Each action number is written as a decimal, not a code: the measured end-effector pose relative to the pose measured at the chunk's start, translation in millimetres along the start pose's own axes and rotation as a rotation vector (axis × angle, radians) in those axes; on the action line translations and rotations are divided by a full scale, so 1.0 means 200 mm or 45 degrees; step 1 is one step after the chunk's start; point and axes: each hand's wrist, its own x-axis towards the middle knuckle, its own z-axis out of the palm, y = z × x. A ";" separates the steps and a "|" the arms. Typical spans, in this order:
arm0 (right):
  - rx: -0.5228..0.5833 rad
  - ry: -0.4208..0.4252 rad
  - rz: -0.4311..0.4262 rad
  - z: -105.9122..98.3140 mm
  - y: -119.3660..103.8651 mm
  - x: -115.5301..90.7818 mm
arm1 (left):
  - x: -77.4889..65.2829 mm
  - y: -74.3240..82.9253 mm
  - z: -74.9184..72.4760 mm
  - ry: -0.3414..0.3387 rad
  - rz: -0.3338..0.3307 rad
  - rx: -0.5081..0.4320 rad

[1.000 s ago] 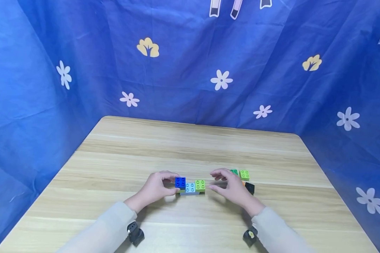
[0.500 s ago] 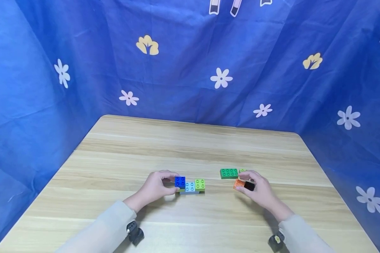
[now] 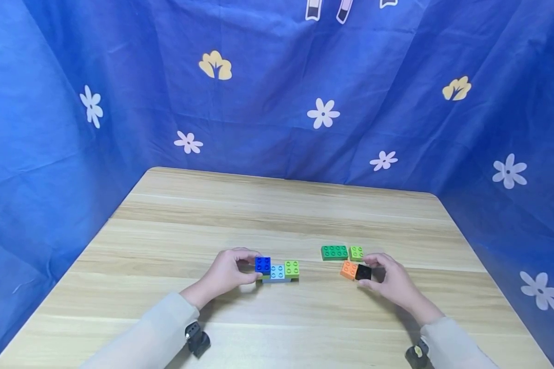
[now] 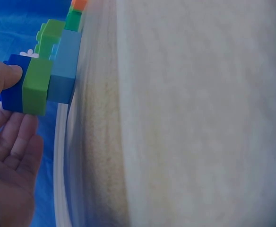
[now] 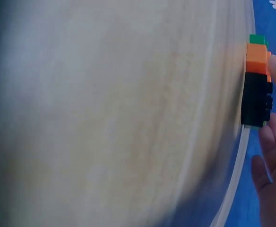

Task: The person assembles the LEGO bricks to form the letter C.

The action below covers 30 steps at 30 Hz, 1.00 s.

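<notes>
Dark blue plastic makes up the small block (image 3: 262,265) that the left grip (image 3: 224,270) pinches between thumb and fingers. Directly under that pinch sits a lime block (image 4: 36,90), joined to a longer light blue block (image 4: 64,73) lower down. Farther right from the left grip, on the same build, are a pale blue studded block (image 3: 277,272) and a second lime block (image 3: 292,269). Across the desk (image 3: 277,215), the right grip (image 3: 394,283) has thumb and fingers apart around a black block (image 3: 363,272); whether they press it I cannot tell. Left of that grip, beside the black one, lies an orange block (image 3: 349,270); beyond are a long green block (image 3: 334,252) and a loose lime block (image 3: 356,253).
</notes>
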 end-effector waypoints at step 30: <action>0.149 0.082 -0.030 0.00 -0.12 0.11 | 0.00 0.01 0.00 0.012 0.000 -0.003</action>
